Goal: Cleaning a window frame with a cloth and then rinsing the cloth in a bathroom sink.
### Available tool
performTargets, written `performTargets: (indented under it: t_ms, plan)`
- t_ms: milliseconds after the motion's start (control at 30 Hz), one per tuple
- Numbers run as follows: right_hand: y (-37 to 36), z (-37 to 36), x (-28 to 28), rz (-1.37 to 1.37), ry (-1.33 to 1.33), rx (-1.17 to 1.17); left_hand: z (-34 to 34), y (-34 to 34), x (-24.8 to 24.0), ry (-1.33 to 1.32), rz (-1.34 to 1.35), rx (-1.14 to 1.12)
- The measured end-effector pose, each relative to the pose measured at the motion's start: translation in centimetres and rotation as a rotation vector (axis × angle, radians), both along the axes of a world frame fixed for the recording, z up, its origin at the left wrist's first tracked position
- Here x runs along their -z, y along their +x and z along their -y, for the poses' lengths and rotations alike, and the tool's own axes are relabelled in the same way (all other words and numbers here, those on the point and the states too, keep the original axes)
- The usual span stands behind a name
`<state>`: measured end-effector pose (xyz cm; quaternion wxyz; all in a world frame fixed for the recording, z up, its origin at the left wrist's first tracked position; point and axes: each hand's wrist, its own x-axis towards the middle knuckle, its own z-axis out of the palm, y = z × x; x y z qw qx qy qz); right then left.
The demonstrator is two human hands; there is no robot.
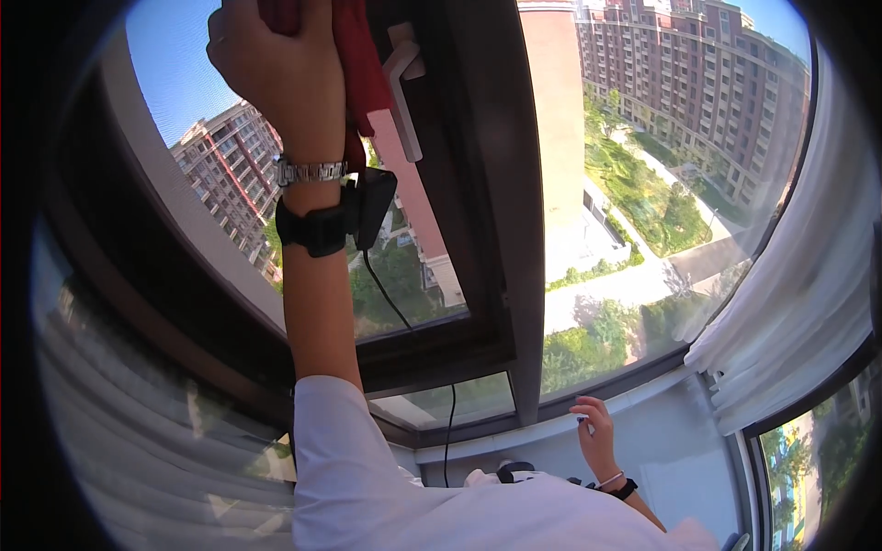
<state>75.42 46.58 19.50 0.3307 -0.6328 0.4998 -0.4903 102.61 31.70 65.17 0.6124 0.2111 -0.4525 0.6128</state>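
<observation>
High up at the left, my left hand [280, 64] is closed around a red cloth [361, 69], which hangs down beside the wrist. The cloth is right by a pale window handle [401, 92] on the dark window frame [473, 184]; whether it touches the pane is hidden behind the hand. A metal watch [312, 172] and a black strap with a box-shaped device [375, 207] circle that wrist. Low at the right, my right hand [597, 430] hangs with loosely bent fingers, apart from the window, and no held thing shows in it.
A black cable [450, 432] runs down from the device past the sash. White sheer curtains [818, 248] hang at the right. Below the panes runs a pale sill or wall [671, 441]. Buildings [707, 92] and greenery [648, 197] show outside the glass.
</observation>
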Motion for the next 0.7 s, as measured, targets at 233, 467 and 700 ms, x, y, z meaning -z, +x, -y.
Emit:
performTargets:
  t_ms: [233, 467, 700]
  plan:
    - [-0.6, 0.0, 0.8, -0.036, -0.107, 0.054, 4.8, -4.4, -1.4, 0.378, 0.021, 0.184]
    - [-3.3, -1.6, 3.8, -0.001, 0.091, 0.059, 5.6, -3.0, 6.8, 0.414, 0.069, 0.135]
    - [-4.3, -1.8, 3.0, -0.042, 0.007, 0.053, 2.8, -3.4, 23.8, 0.796, -0.031, 0.314]
